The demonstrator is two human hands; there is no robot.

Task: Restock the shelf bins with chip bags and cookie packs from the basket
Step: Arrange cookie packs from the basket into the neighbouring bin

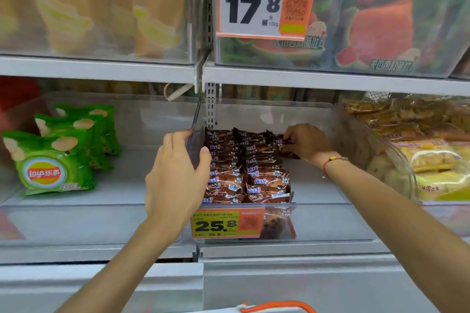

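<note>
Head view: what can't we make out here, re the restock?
- Basket: cut off by the bottom edge; only an orange handle shows, contents unseen.
- Right hand: fingers pinch a brown cookie pack; the fingertips are hidden among the packs.
- Left hand: grips the clear bin divider; the palm is hidden behind the hand's back.
- Price tag: small print too blurred to read.
- Top-left bin: contents blurred.

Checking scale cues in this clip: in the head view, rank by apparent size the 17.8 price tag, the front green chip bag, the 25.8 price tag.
1. 17.8 price tag, though it sits nearer the camera
2. front green chip bag
3. 25.8 price tag
</note>
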